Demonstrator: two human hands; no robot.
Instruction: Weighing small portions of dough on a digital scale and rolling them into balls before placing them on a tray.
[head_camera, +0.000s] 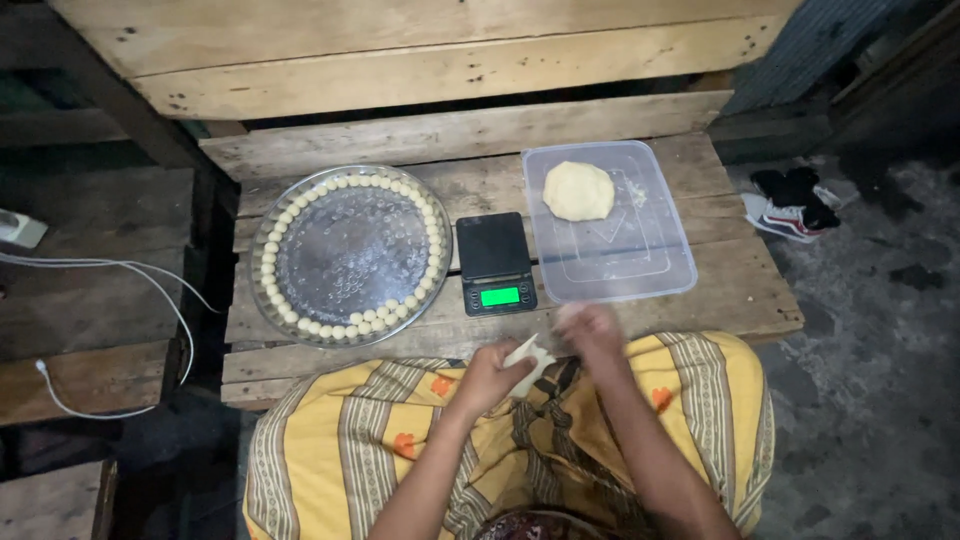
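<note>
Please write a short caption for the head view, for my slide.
Hands work a dough piece over a wooden bench, beside a scale, a tray and a box.

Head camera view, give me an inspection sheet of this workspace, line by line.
Surface: low wooden plank table, rough boards, gaps between them.
Job's things: round metal tray with small dough balls lining its rim; lump of dough in a clear plastic container; small black scale between them, display lit green.
Clutter: nothing seen on the table.
Hands: left hand holds a pale piece of dough; right hand blurred, close to it, over the lap.
Cables: white cable trailing over the boards at left, from a white plug.
Surroundings: dark shoes on the concrete floor at right; yellow patterned cloth over the lap.
</note>
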